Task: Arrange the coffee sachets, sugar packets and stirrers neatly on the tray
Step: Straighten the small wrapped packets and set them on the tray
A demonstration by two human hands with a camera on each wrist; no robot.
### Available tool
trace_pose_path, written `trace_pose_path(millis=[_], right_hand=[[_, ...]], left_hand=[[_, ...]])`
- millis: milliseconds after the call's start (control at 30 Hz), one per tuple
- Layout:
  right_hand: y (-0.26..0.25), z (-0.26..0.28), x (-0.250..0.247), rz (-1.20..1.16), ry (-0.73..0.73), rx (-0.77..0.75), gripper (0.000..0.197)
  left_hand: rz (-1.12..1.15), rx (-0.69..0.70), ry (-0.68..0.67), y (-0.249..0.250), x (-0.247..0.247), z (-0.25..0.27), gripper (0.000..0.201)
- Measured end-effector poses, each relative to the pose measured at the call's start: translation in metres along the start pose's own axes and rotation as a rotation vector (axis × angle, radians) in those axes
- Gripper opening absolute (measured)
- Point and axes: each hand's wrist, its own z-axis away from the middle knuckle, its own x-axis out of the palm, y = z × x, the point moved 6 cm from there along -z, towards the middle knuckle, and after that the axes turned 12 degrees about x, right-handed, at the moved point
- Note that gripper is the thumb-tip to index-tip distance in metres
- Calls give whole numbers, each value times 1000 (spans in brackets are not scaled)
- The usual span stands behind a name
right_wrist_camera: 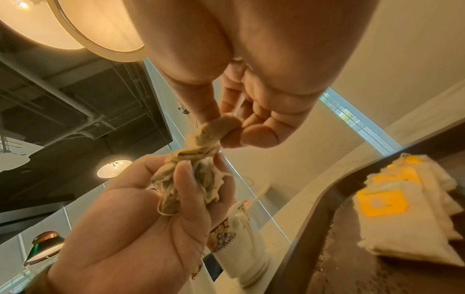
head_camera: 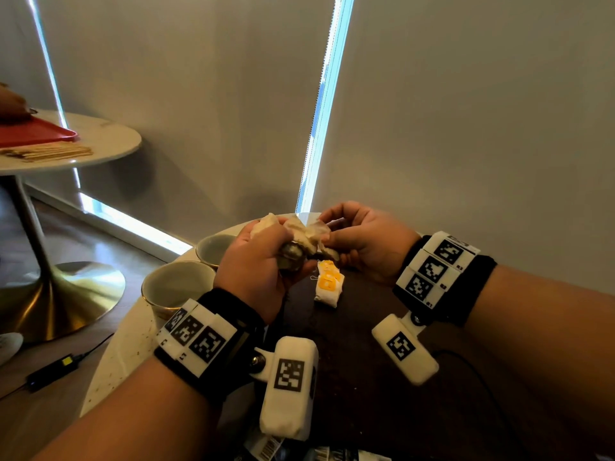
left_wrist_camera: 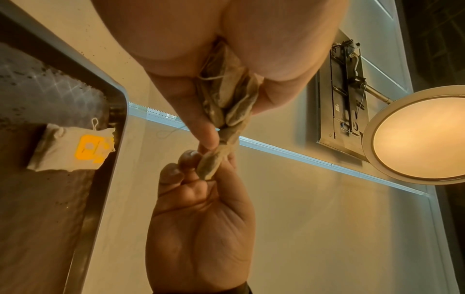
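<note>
Above the dark tray (head_camera: pixel 362 377) my left hand (head_camera: pixel 266 251) grips a crumpled bunch of beige sachets (head_camera: pixel 301 236) with strings. My right hand (head_camera: pixel 342 241) pinches one sachet at the bunch's right end between thumb and fingertips. In the left wrist view that pinched sachet (left_wrist_camera: pixel 211 165) sticks out below the bunch (left_wrist_camera: pixel 226 95) into the right hand (left_wrist_camera: pixel 201 208). The right wrist view has the pinched sachet (right_wrist_camera: pixel 221 127) above the bunch (right_wrist_camera: pixel 186 179) in the left hand (right_wrist_camera: pixel 141 228). A stack of white sachets with yellow labels (head_camera: pixel 327 287) (right_wrist_camera: pixel 402 208) lies on the tray near its far rim (right_wrist_camera: pixel 314 218).
Two white cups (head_camera: pixel 176 287) (head_camera: pixel 214 247) stand on the round table left of the tray. A second table at far left carries a red tray (head_camera: pixel 33 133) and wooden stirrers (head_camera: pixel 50 153). Barcoded packets (head_camera: pixel 266 450) lie at the near edge. A black adapter (head_camera: pixel 50 374) is on the floor.
</note>
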Motion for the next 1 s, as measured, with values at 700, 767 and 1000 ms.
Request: trace_pose_path(millis=[700,767,1000], right_hand=[[0,-47,-12,555,304,208,22],[5,-52,-9,535,294,242,23],[23,-63,2,690,255,315,29]], left_hand=[[85,130,72,19,-5,-4,14],[80,133,72,19,-5,-5,15],[81,152,57,21,-4,-2,15]])
